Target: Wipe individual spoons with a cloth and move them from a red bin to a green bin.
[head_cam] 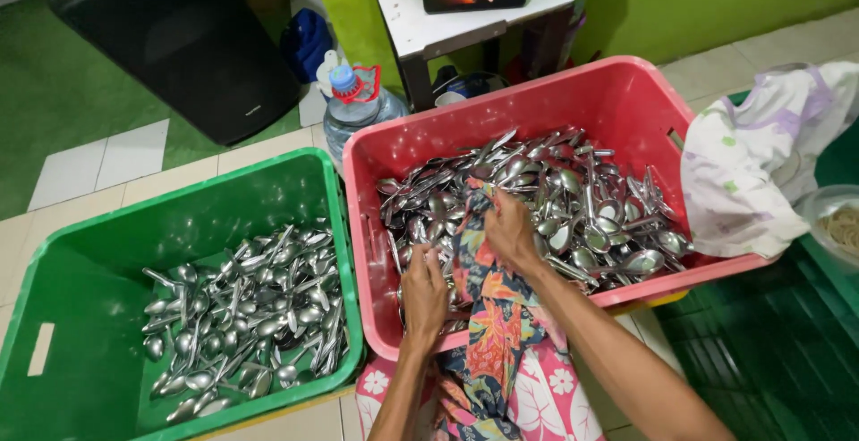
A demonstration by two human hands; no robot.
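Nearest me, my left hand and right hand are both working inside the red plastic crate, fingers clamped on a dark flower-printed cloth wrapped around spoons from the heap of shiny steel spoons. I'm judging that short, firm rubs with the cloth bunched tight suit best. Leftward, the green plastic crate is touching the red one, holding fewer spoons, with bare floor showing. Beyond, a clear water jug is crowding the rims.
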